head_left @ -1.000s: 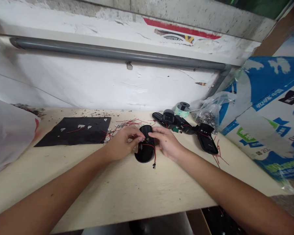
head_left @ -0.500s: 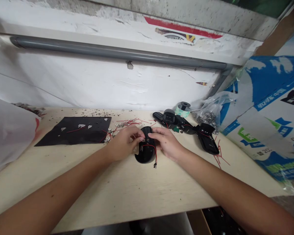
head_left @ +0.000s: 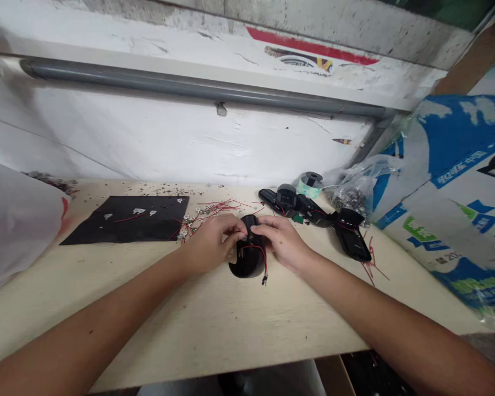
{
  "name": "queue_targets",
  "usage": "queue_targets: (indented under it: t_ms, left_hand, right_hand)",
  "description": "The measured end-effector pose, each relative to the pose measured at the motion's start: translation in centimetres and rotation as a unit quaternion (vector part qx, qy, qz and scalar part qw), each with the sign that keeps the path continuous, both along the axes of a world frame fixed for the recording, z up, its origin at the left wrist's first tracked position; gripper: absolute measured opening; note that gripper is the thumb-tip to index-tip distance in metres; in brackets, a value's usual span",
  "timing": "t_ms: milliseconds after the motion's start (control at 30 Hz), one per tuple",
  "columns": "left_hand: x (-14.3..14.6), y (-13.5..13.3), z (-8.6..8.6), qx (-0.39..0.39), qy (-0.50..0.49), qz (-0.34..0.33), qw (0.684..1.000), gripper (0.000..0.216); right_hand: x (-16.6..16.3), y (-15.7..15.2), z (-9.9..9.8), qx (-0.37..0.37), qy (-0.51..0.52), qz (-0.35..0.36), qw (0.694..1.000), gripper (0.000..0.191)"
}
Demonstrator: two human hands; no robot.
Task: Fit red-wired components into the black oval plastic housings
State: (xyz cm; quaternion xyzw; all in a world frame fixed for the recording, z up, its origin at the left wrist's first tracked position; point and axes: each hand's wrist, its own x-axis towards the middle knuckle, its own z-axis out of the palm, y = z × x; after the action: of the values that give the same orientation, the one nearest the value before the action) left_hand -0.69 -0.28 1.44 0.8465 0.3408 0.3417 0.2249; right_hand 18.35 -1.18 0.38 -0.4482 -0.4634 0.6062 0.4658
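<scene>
Two hands are working: the left hand [head_left: 209, 242] and right hand [head_left: 282, 242] are gripping a black housing [head_left: 249, 267] on the surface [head_left: 190, 324]; I am logging several wired housings [head_left: 352, 235] lying rightward.

Bare arms all the way, running in from the bottom corners of the shot up to the grip. The left hand [head_left: 208, 245] and right hand [head_left: 282, 242] are on the slim side, with longish fingers [head_left: 231, 223] meeting at the grip, though the nails are too small to make out. Behind the grip, the wrists narrow a bit, then the left forearm [head_left: 99, 324] and right forearm [head_left: 379, 313] widen out, lean and pretty smooth.
</scene>
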Motion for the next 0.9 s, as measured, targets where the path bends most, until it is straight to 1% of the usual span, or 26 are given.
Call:
queue_targets:
  t_ms: [100, 233, 467, 567, 767, 900]
  left_hand:
    - [0.02, -0.06, -0.08, 0.007, 0.003, -0.001, 1.0, 0.015]
    - [0.03, -0.01, -0.42, 0.039, 0.006, -0.001, 0.999, 0.013]
    - [-0.19, 0.14, -0.66, 0.069, 0.023, -0.033, 0.997, 0.016]
    - [-0.33, 0.18, -0.59, 0.069, 0.027, -0.038, 0.997, 0.018]
    - [-0.4, 0.17, -0.46, 0.075, 0.038, -0.046, 0.995, 0.019]
    - [-0.42, 0.14, -0.49, 0.037, 0.01, -0.019, 0.999, 0.012]
  right_hand:
    - [0.06, 0.03, -0.09, 0.011, 0.002, -0.006, 1.0, 0.019]
    - [0.09, 0.05, -0.25, 0.02, 0.002, -0.008, 1.0, 0.019]
    - [0.05, 0.11, -0.35, 0.006, 0.002, -0.016, 1.0, 0.02]
    - [-0.01, 0.15, -0.38, 0.002, 0.005, -0.022, 1.0, 0.02]
    - [-0.13, 0.05, -0.49, 0.022, -0.007, -0.029, 0.999, 0.019]
    - [-0.13, -0.07, -0.4, 0.041, -0.015, -0.039, 0.998, 0.02]
